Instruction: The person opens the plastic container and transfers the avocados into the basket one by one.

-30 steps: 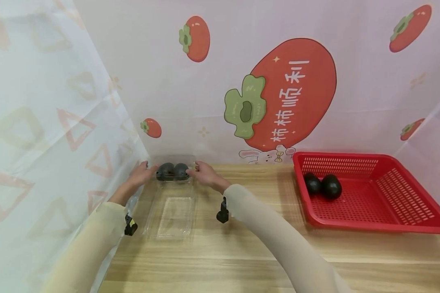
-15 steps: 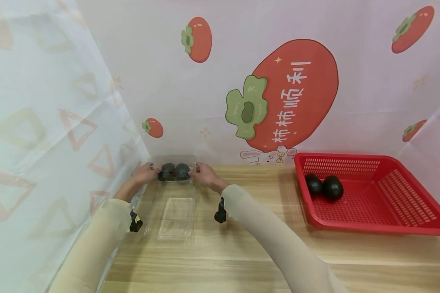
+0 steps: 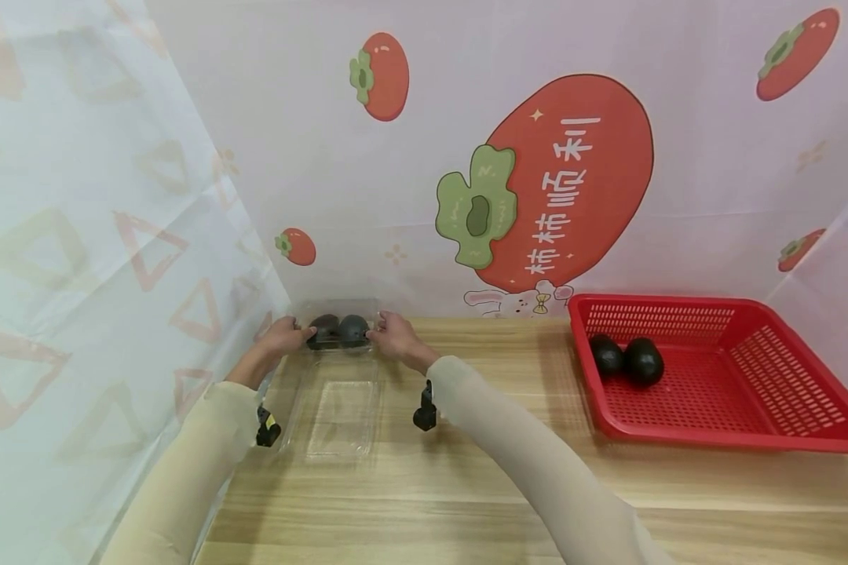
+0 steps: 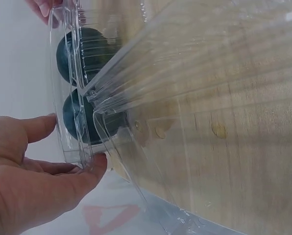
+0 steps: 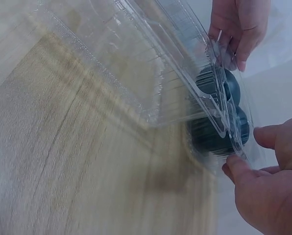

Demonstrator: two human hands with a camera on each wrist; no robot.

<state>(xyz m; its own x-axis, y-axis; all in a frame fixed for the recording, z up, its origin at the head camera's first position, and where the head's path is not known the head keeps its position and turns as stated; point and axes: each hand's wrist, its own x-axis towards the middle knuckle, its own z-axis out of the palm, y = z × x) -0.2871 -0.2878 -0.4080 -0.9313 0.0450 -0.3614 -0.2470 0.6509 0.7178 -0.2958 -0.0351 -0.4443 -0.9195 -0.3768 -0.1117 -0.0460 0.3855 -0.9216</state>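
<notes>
A clear plastic clamshell box [image 3: 339, 453] stands against the back wall at the left. Its far half holds two dark avocados [image 3: 354, 331] side by side; the other half spreads across the table toward me. At the far half's left end, my left hand [image 3: 286, 336] grips the plastic rim between thumb and fingers [image 4: 98, 164]. My right hand [image 3: 397, 337] grips the opposite end, its thumb and fingertips on the edge in the right wrist view. Both hands are beside the avocados, with plastic between. Reflections obscure how the clear layers overlap.
A red perforated basket [image 3: 721, 437] sits at the right, with two more dark avocados [image 3: 644, 362] at its left side. Patterned cloth walls [image 3: 410, 173] rise behind and on both sides. The wooden table [image 3: 480, 494] runs beneath everything.
My left hand has shifted a little to the right along the box end, and the left forearm followed. My right hand stays nearly where it was. The basket's avocados have not moved.
</notes>
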